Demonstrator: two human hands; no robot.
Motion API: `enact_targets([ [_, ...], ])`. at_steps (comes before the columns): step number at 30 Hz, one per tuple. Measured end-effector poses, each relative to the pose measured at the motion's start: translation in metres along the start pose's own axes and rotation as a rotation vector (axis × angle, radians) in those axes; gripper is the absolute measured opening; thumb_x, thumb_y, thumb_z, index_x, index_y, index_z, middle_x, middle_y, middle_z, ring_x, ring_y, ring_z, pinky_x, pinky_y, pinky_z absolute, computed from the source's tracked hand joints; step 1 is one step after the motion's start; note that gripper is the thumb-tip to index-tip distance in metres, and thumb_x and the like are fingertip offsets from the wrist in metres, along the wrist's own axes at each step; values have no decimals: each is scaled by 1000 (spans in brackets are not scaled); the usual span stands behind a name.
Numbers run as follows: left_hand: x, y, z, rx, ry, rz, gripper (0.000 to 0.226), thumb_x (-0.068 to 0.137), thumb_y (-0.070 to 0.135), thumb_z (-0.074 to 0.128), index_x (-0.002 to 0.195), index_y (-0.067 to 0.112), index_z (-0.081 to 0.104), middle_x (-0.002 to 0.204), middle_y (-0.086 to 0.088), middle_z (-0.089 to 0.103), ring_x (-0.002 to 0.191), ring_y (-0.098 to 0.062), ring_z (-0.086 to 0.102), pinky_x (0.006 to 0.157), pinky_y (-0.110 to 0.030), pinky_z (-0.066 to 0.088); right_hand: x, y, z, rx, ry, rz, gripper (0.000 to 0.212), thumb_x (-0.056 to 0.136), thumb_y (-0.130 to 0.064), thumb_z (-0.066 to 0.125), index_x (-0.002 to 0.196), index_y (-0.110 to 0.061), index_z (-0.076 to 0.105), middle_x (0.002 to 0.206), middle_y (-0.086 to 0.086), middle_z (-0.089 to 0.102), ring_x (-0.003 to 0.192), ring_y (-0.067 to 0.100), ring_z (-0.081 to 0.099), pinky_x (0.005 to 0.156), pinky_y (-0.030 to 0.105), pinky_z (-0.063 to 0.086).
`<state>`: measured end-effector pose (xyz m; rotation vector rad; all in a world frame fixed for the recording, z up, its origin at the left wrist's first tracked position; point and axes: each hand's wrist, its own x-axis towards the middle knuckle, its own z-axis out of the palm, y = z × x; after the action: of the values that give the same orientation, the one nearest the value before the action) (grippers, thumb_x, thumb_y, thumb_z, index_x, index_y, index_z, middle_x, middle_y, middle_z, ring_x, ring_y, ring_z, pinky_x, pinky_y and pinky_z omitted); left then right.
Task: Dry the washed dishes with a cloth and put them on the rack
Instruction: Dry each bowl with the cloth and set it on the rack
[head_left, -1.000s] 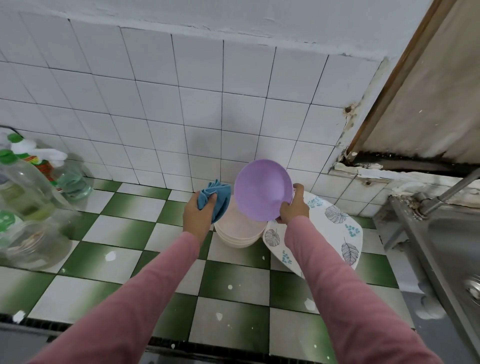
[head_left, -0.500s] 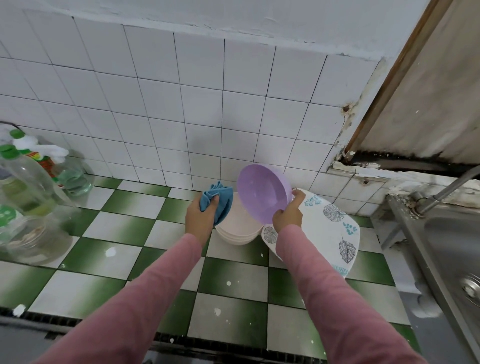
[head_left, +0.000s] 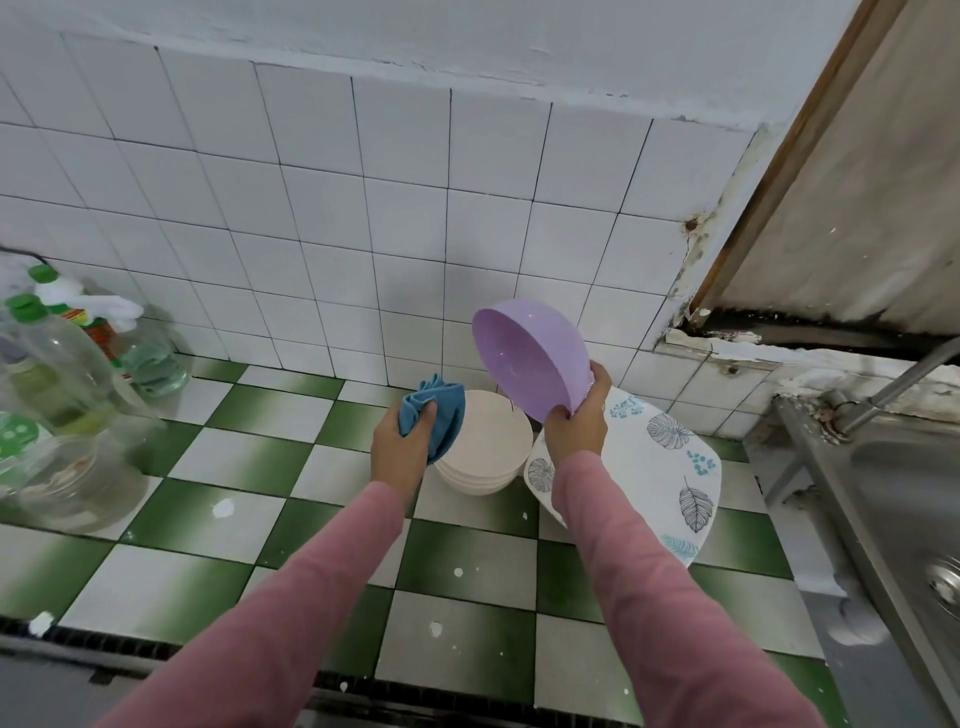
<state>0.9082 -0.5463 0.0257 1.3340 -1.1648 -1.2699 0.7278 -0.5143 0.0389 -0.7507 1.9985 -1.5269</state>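
Purple bowl (head_left: 524, 358), gripped at its lower rim by the right hand (head_left: 576, 423), tilted just above the stack of white bowls (head_left: 488, 457); blue cloth (head_left: 436, 410) bunched in the left hand (head_left: 397, 452), at that stack's left edge. Press cloth into the hollow, wipe round, hold rim firmly.

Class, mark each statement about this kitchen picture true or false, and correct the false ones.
1. The right hand grips the purple bowl by its rim. True.
2. The left hand holds a red cloth. False: the cloth is blue.
3. The purple bowl rests on the counter. False: it is held tilted in the air above the counter.
4. A stack of bowls stands on the counter beside a leaf-patterned plate. True.
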Motion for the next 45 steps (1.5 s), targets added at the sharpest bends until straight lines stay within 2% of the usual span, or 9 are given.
enact_targets([
  [10,-7,4,3,-21,10,-22,19,97,36,57,110,22,57,105,3,61,92,-9,57,81,-30,53,-15,-4,8,267,-102,-10,89,71,7,35,140,-49,31,136,-5,45,123,27,48,99,59,49],
  [15,-10,9,6,-71,8,-49,20,100,31,54,114,17,58,107,-2,61,98,-16,58,80,-28,50,-9,-9,0,400,-167,263,72,91,6,35,145,-40,23,132,1,40,112,36,54,78,49,60],
  [20,-20,19,20,-149,-5,-22,22,101,33,51,117,18,58,107,4,63,99,-9,60,76,-21,50,-6,-4,-15,380,-233,519,32,104,-31,44,132,-37,29,122,10,52,84,40,72,71,45,61],
  [26,-22,37,41,-129,51,186,33,101,33,49,132,21,54,112,9,62,105,-5,59,85,-19,52,-6,-3,-19,266,-294,486,54,97,-70,24,142,-40,30,134,-1,52,94,35,68,84,46,50],
  [29,-15,34,48,150,-72,410,38,101,22,51,139,20,51,128,3,55,117,-14,55,101,-28,47,-13,-8,-13,416,-341,483,52,95,-71,31,135,-40,43,130,-3,62,102,28,63,72,40,53],
  [34,2,14,55,1211,-501,517,61,106,26,27,157,18,-5,165,-3,-10,152,-23,-8,118,-32,-11,-17,-16,-1,780,-324,458,39,101,-46,46,127,-20,58,130,14,63,121,36,57,108,52,43],
  [40,-23,35,62,1049,-919,274,54,106,44,24,157,32,9,163,1,21,149,-24,22,121,-41,19,-9,-13,-14,828,-269,493,47,97,-52,50,124,-15,60,117,13,66,103,33,65,75,41,60],
  [43,-16,41,56,1410,-846,443,54,105,46,12,156,28,18,161,-2,26,146,-27,27,120,-44,23,-7,-14,-24,834,-293,589,42,99,-52,46,98,-12,60,104,14,63,107,36,59,96,51,50],
  [45,-9,41,53,1618,-739,466,59,104,46,7,158,22,6,165,-1,4,152,-25,5,124,-43,4,-10,-10,-25,847,-336,581,49,98,-54,46,116,-11,61,116,17,66,118,39,57,106,57,42],
])
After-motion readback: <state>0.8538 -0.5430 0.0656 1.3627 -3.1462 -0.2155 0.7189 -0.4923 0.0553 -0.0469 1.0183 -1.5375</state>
